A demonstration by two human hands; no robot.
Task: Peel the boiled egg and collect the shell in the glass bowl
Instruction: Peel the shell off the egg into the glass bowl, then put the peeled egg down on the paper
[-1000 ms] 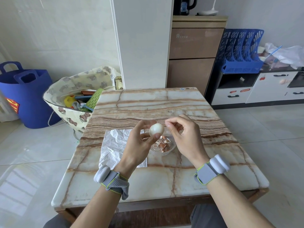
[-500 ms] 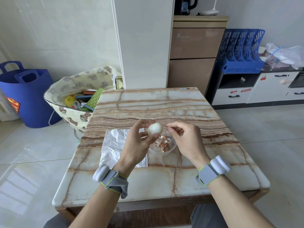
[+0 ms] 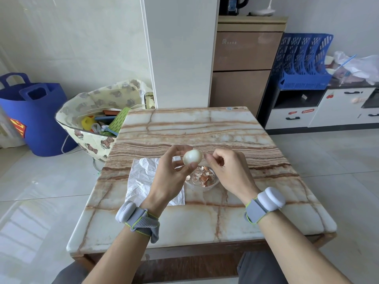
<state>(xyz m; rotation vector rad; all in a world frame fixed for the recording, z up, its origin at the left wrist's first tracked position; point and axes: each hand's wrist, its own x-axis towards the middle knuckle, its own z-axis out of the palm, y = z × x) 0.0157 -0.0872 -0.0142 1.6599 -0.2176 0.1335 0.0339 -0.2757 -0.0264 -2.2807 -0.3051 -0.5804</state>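
A white, smooth boiled egg point(image 3: 192, 157) is held above the table between the thumb and fingers of my left hand point(image 3: 171, 175). My right hand point(image 3: 227, 171) sits just right of the egg, its fingers curled and its fingertips pinched together at the egg's right side; whether they hold a bit of shell I cannot tell. Below both hands stands the small glass bowl point(image 3: 213, 183), holding several brown shell pieces point(image 3: 203, 175).
A crumpled white paper sheet point(image 3: 141, 177) lies on the marble table point(image 3: 205, 128) left of the bowl. On the floor to the left stand a bear-print bag point(image 3: 92, 124) and a blue tub point(image 3: 34, 117). A brown cabinet point(image 3: 246, 64) stands behind the table.
Both hands have drifted slightly left and down over the bowl. My right hand's fingertips have closed in on the egg's right side.
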